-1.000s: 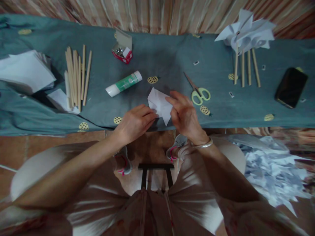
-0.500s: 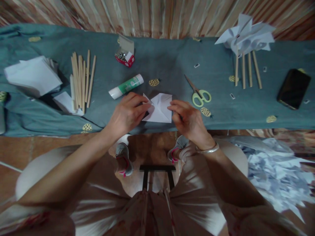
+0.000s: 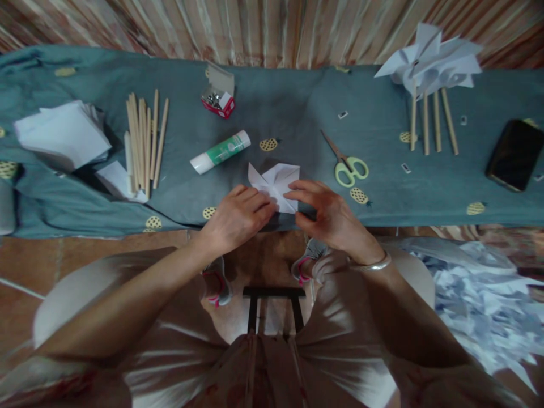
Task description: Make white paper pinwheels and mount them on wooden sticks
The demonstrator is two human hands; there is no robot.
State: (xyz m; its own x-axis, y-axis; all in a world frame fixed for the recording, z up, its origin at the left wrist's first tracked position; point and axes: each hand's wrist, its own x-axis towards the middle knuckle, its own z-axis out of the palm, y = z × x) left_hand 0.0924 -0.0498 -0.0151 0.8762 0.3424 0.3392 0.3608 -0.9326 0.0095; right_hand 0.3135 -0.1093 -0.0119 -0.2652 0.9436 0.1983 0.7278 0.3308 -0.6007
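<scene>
- Now pinching the near-left edge of the folded paper [image 3: 278,181] on the table [image 3: 297,124] with left hand [image 3: 242,212] bunched, off the upper-left flap [image 3: 255,177]; seemingly folding another corner.
- Touching its right side with right hand [image 3: 329,212] half open, thumb apart.
- Lower-left corner hidden; creases hard to make out.

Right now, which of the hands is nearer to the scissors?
Right. The right hand is close to the scissors, below them in the picture; the left hand is farther, at the left side of the folded paper.
</scene>
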